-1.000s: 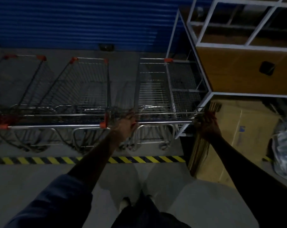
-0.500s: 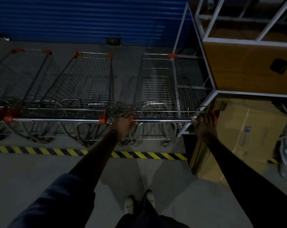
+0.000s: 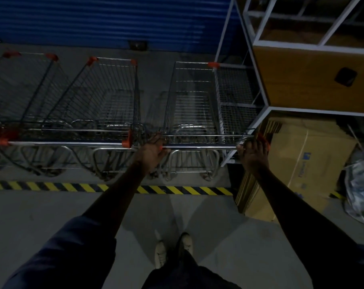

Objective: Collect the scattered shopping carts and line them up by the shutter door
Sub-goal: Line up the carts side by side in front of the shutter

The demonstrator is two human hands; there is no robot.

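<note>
Three wire shopping carts with orange corner caps stand side by side, noses toward the blue shutter door point(image 3: 106, 19). The right cart point(image 3: 192, 101) is straight ahead of me. My left hand point(image 3: 153, 152) grips the left end of its chrome handle bar point(image 3: 200, 146), and my right hand point(image 3: 253, 153) holds the right end. The middle cart point(image 3: 106, 97) stands just left of it, with its handle end almost touching my left hand. The left cart point(image 3: 20, 90) is cut off by the frame edge.
A white metal shelving rack point(image 3: 260, 105) stands tight against the right cart's side, holding a brown board. Cardboard boxes point(image 3: 302, 161) and a plastic-wrapped bundle point(image 3: 362, 188) lie at the right. A yellow-black floor stripe point(image 3: 72, 187) runs behind the carts' wheels. My shoes point(image 3: 172, 249) stand on bare concrete.
My right hand has closed back onto the right end of the handle after opening slightly. The cart has hardly moved. My view has shifted a little.
</note>
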